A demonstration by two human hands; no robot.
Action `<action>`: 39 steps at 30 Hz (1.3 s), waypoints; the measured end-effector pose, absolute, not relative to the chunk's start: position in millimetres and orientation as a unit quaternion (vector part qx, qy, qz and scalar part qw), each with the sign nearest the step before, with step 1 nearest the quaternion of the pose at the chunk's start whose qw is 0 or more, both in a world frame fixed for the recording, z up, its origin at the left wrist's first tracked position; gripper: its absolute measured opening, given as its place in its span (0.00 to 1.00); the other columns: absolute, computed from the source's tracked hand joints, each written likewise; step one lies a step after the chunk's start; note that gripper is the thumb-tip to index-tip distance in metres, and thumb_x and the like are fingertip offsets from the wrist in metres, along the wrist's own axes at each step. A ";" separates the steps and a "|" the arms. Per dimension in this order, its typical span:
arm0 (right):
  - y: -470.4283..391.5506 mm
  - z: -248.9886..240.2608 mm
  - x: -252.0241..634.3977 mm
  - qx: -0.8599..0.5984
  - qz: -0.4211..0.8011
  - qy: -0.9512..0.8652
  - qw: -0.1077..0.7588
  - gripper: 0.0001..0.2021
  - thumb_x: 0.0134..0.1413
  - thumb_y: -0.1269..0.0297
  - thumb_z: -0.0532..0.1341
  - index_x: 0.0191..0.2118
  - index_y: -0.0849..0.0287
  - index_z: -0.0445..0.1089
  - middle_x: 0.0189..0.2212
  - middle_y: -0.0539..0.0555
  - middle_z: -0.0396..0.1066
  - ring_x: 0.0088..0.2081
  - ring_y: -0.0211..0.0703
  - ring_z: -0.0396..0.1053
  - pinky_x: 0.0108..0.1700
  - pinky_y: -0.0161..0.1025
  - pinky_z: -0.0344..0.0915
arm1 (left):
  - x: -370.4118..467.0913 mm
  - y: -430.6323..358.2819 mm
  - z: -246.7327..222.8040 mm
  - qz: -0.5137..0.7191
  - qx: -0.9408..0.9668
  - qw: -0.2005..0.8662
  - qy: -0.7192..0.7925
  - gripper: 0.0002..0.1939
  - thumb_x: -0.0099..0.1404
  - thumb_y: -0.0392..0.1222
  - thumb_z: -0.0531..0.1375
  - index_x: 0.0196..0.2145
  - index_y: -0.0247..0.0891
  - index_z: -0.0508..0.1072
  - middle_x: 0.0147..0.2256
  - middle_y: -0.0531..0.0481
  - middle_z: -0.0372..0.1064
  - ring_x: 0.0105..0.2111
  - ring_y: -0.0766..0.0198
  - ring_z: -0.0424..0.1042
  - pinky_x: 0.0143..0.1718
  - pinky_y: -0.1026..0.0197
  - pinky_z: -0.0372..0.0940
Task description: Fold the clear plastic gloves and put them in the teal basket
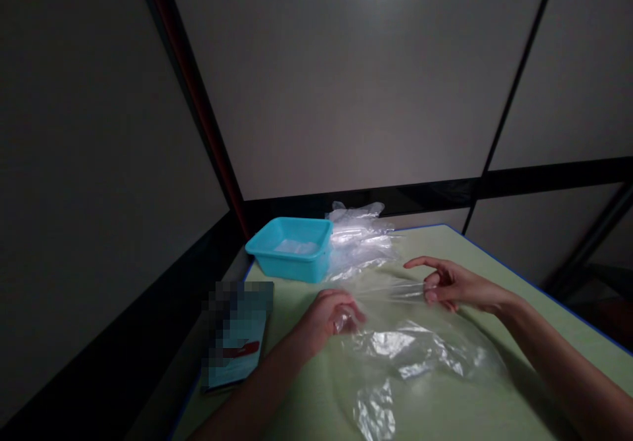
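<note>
A clear plastic bag point(420, 349) is stretched between my two hands above the table, its lower part spreading toward me. My left hand point(336, 312) is closed on the bag's left side, with the fingers curled into the film. On the other side, my right hand point(452, 285) pinches the bag's edge between thumb and curled fingers, while its index finger points out to the left. Behind my hands lies a pile of clear plastic bags point(363, 240), beside a turquoise plastic basin point(291, 266). Some whitish, see-through material point(295, 246) sits inside the basin.
A book or box with a teal cover point(240, 342), partly blurred out, lies at the table's left edge. The pale green table point(297, 408) has a blue rim. Grey wall panels point(356, 98) with dark strips rise behind and to the left.
</note>
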State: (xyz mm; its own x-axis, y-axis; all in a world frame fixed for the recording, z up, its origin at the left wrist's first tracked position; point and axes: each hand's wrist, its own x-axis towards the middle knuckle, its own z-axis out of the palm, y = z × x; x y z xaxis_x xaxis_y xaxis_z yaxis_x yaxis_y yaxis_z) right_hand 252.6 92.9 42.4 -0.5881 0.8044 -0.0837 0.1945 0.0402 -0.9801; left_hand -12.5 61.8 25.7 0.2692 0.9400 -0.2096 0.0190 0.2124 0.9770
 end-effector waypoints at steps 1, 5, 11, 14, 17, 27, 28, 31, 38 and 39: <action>95.6 39.2 253.5 -0.386 0.582 -0.663 0.270 0.29 0.41 0.64 0.65 0.50 0.59 0.55 0.20 0.44 0.67 0.15 0.28 0.57 0.17 0.27 0.54 | -12.5 63.4 20.8 0.363 0.501 0.599 0.509 0.09 0.49 0.44 0.56 0.20 0.35 0.63 0.20 0.50 0.68 0.23 0.64 0.71 0.23 0.65 0.64; 108.3 22.6 254.8 -0.456 0.533 -0.629 0.335 0.27 0.39 0.63 0.65 0.47 0.62 0.57 0.19 0.44 0.65 0.17 0.29 0.58 0.19 0.28 0.55 | -11.5 66.2 8.7 0.303 0.505 0.585 0.558 0.07 0.47 0.41 0.56 0.19 0.34 0.65 0.17 0.52 0.68 0.19 0.66 0.68 0.22 0.65 0.63; 122.1 4.0 261.2 -0.536 0.372 -0.645 0.398 0.26 0.34 0.60 0.66 0.43 0.62 0.60 0.19 0.47 0.66 0.21 0.37 0.65 0.22 0.33 0.61 | -12.4 63.8 15.3 0.200 0.580 0.547 0.570 0.07 0.46 0.36 0.54 0.14 0.34 0.66 0.15 0.52 0.67 0.16 0.67 0.66 0.22 0.66 0.62; 123.8 1.9 265.3 -0.543 0.248 -0.687 0.413 0.21 0.41 0.61 0.62 0.43 0.61 0.60 0.25 0.52 0.70 0.26 0.41 0.68 0.28 0.38 0.65 | -16.8 61.2 20.8 0.175 0.619 0.476 0.600 0.09 0.47 0.34 0.53 0.12 0.34 0.64 0.13 0.51 0.64 0.18 0.64 0.67 0.25 0.64 0.62; 120.8 4.1 263.1 -0.546 0.108 -0.720 0.414 0.12 0.47 0.65 0.57 0.40 0.60 0.63 0.33 0.57 0.70 0.30 0.43 0.68 0.29 0.40 0.65 | -19.5 55.9 27.4 0.181 0.664 0.309 0.656 0.03 0.49 0.35 0.56 0.23 0.34 0.69 0.22 0.48 0.68 0.30 0.55 0.70 0.35 0.57 0.62; 78.8 14.3 209.2 -0.349 0.223 -0.889 0.197 0.22 0.53 0.58 0.57 0.51 0.63 0.61 0.47 0.61 0.66 0.46 0.48 0.65 0.47 0.44 0.62 | -10.3 47.5 4.5 0.186 0.886 0.197 0.377 0.28 0.56 0.39 0.57 0.55 0.40 0.57 0.57 0.46 0.51 0.56 0.59 0.52 0.56 0.60 0.48; 76.7 12.3 208.4 -0.337 0.222 -0.898 0.175 0.26 0.52 0.57 0.57 0.55 0.64 0.57 0.50 0.63 0.62 0.50 0.49 0.61 0.51 0.45 0.59 | -11.9 48.2 0.3 0.180 0.889 0.206 0.367 0.29 0.57 0.40 0.57 0.56 0.39 0.56 0.58 0.45 0.49 0.57 0.58 0.50 0.57 0.59 0.47; 75.8 5.3 213.5 -0.325 0.232 -0.909 0.121 0.39 0.47 0.55 0.61 0.61 0.66 0.44 0.59 0.66 0.48 0.58 0.52 0.48 0.57 0.47 0.49 | -16.3 50.1 -5.9 0.152 0.903 0.185 0.356 0.29 0.59 0.44 0.56 0.57 0.39 0.54 0.60 0.45 0.44 0.59 0.57 0.45 0.58 0.57 0.41; 80.0 12.9 231.4 -0.348 0.251 -0.903 -0.030 0.60 0.24 0.52 0.70 0.62 0.60 0.35 0.62 0.64 0.31 0.61 0.59 0.30 0.59 0.55 0.34 | -17.1 53.9 -4.4 0.077 0.929 0.111 0.346 0.30 0.62 0.49 0.52 0.58 0.37 0.51 0.61 0.44 0.39 0.60 0.58 0.38 0.59 0.55 0.37; 79.7 16.1 232.5 -0.356 0.245 -0.900 -0.056 0.61 0.21 0.52 0.71 0.62 0.61 0.35 0.62 0.65 0.30 0.61 0.60 0.29 0.59 0.55 0.33 | -17.2 54.2 -4.5 0.068 0.932 0.100 0.343 0.30 0.62 0.50 0.52 0.58 0.37 0.50 0.61 0.44 0.38 0.60 0.59 0.38 0.59 0.55 0.37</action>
State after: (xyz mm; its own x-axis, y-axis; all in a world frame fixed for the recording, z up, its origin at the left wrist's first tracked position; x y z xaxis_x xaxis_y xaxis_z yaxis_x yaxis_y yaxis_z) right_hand 232.5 79.7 16.1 -0.7400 0.6138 -0.2750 0.6684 0.6257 -0.4021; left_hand -17.2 54.2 -4.5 0.7555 0.6527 0.0574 0.6256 -0.7445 0.2330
